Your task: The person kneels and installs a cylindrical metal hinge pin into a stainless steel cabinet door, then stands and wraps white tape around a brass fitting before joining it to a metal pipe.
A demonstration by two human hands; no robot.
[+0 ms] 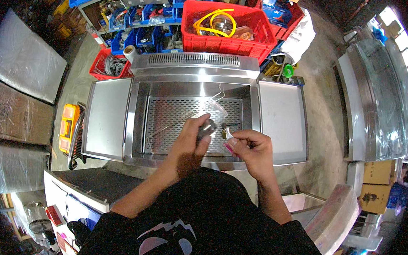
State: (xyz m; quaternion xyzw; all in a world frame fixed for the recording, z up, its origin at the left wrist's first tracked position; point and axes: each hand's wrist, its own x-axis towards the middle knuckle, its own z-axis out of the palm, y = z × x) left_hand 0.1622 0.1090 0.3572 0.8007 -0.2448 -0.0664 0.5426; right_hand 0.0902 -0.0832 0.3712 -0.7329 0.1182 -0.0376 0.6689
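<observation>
Left hand (pixel 191 141) grips a dark knob (pixel 207 127); at its 3 o'clock, right hand (pixel 254 148) pinches a small pink-tipped part (pixel 228 138), possibly a tube. Either could slip into the perforated tray (pixel 166 119).

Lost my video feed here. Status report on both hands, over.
Left hand shut on small dark round part. Right hand pinches small pink-tipped piece. Both over perforated steel tray; clear bag lying behind, not obstructing.
</observation>
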